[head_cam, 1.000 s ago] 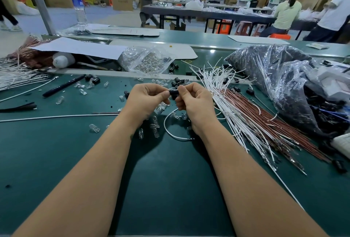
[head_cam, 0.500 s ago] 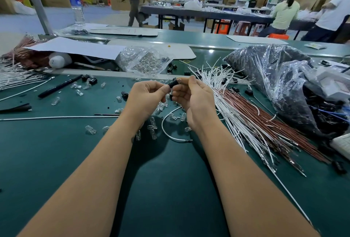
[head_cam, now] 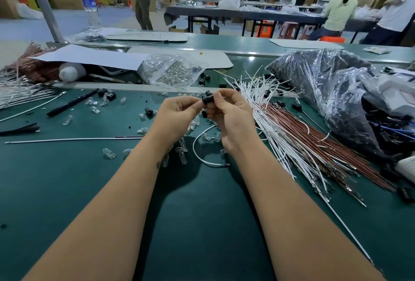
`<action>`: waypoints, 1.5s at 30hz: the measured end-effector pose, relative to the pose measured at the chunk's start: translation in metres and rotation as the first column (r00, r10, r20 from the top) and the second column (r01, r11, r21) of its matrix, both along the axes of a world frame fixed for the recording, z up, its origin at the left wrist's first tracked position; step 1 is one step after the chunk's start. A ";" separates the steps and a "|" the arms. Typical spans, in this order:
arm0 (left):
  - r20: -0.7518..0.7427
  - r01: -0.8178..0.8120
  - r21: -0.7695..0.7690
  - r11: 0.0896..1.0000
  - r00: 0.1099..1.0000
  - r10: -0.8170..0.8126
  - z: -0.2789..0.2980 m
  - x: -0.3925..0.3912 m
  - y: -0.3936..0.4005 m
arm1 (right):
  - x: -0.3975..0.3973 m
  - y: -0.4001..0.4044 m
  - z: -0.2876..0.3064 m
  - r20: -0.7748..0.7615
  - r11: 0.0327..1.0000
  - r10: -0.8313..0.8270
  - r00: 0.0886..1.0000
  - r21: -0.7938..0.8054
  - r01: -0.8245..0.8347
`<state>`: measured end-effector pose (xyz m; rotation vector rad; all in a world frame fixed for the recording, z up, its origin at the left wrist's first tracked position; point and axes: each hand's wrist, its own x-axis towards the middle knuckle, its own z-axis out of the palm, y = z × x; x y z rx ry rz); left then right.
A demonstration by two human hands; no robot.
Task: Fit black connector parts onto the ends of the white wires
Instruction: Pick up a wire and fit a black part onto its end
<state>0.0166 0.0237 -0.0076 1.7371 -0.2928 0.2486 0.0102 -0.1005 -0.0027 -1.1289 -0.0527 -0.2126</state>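
Black connector part sits pinched between the fingertips of the left hand and right hand, raised above the green table. One white wire loops down from the hands beside the bundle of white wires.

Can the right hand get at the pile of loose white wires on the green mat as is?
Probably not right away: the right hand and left hand both pinch the small black connector. The pile of loose white wires lies just beside the right hand, nothing between, so freeing it should suffice.
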 end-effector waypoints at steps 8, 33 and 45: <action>0.085 -0.128 0.131 0.983 0.989 0.117 0.001 -0.005 -0.009 | 0.003 0.008 0.003 -0.050 0.996 0.007 0.999 0.087 -0.003; 0.229 -0.018 0.212 0.977 0.973 -0.032 -0.002 -0.015 -0.030 | -0.002 0.019 0.008 -0.218 0.965 0.089 0.972 0.260 -0.030; 0.271 -0.111 0.738 0.665 0.952 -0.141 0.044 0.003 0.009 | -0.015 0.000 0.013 0.336 0.809 -0.394 0.856 -0.316 0.496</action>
